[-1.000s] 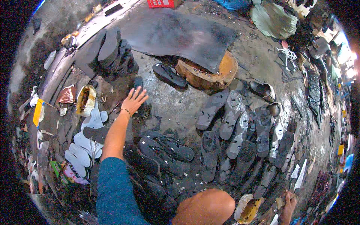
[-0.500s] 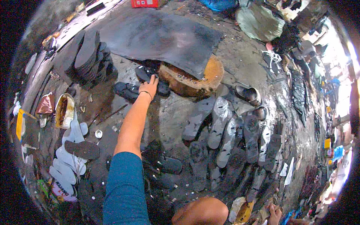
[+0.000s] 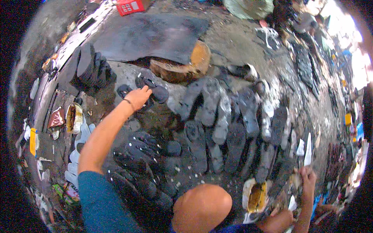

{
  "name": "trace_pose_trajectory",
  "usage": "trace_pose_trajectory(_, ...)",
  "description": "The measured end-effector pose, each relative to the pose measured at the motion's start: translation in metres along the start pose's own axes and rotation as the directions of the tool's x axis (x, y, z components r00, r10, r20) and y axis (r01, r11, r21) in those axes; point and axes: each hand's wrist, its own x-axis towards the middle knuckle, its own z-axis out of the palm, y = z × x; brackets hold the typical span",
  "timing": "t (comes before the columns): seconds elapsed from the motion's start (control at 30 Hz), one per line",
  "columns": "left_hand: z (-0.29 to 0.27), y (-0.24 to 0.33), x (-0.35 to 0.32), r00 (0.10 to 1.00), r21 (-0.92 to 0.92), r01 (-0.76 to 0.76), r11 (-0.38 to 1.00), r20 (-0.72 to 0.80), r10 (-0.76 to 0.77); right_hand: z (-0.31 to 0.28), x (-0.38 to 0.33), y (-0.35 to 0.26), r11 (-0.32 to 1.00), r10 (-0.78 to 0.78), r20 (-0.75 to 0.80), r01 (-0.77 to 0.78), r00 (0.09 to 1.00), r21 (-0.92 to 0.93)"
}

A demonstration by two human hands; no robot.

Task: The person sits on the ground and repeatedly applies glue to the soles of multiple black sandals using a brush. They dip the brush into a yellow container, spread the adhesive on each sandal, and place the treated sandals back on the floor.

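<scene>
My left arm in a teal sleeve reaches forward, and my left hand [image 3: 139, 98] is closed on a black sandal [image 3: 147, 105], partly hidden under its fingers. Just beyond the fingertips lies another black sandal [image 3: 158, 92], and dark footwear [image 3: 123, 90] shows to the left of the wrist. At the lower right my right hand [image 3: 308, 177] is raised with its fingers bent together. Whatever it holds, if anything, is too small to make out. A shoe-shaped block with a yellowish inside [image 3: 257, 197] lies on the ground between my knee and that hand.
A dark sheet [image 3: 151, 37] covers part of a round brown block [image 3: 175, 72]. Stacked black soles [image 3: 91, 68] stand at left, near a pale shoe form [image 3: 74, 117]. Rows of dark soles [image 3: 196, 145] spread across the middle right. A red box [image 3: 130, 7] sits at the far edge.
The view has shifted. My left hand has drawn back toward me and to the left, away from the brown block. My right hand has come further up into view.
</scene>
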Motion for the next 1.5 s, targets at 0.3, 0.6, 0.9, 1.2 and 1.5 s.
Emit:
trace_pose_trajectory(0.3,-0.092,0.234,-0.185,0.836,0.359,-0.503,0.786,-0.029,0.548,0.051,0.003,0.105,0.967,-0.169,0.216,0.119,0.962,0.226)
trace_pose_trajectory(0.6,0.016,0.370,-0.296,0.728,0.252,-0.679,0.689,0.117,0.675,0.139,-0.070,0.183,0.912,-0.404,0.123,0.390,0.906,0.125)
trace_pose_trajectory(0.9,0.124,0.460,-0.330,0.968,-0.644,0.242,0.726,0.112,-0.223,0.072,-0.127,0.204,0.944,-0.248,0.309,0.300,0.918,-0.135)
trace_pose_trajectory(1.2,0.163,0.500,-0.278,0.820,-0.808,0.261,0.528,-0.103,-0.563,0.046,-0.161,0.201,0.940,-0.341,0.541,0.283,0.769,0.190)
trace_pose_trajectory(1.5,0.164,0.449,-0.219,0.897,-0.772,0.183,0.609,-0.124,-0.425,0.101,-0.166,0.134,0.799,-0.312,0.338,0.052,0.888,0.600)
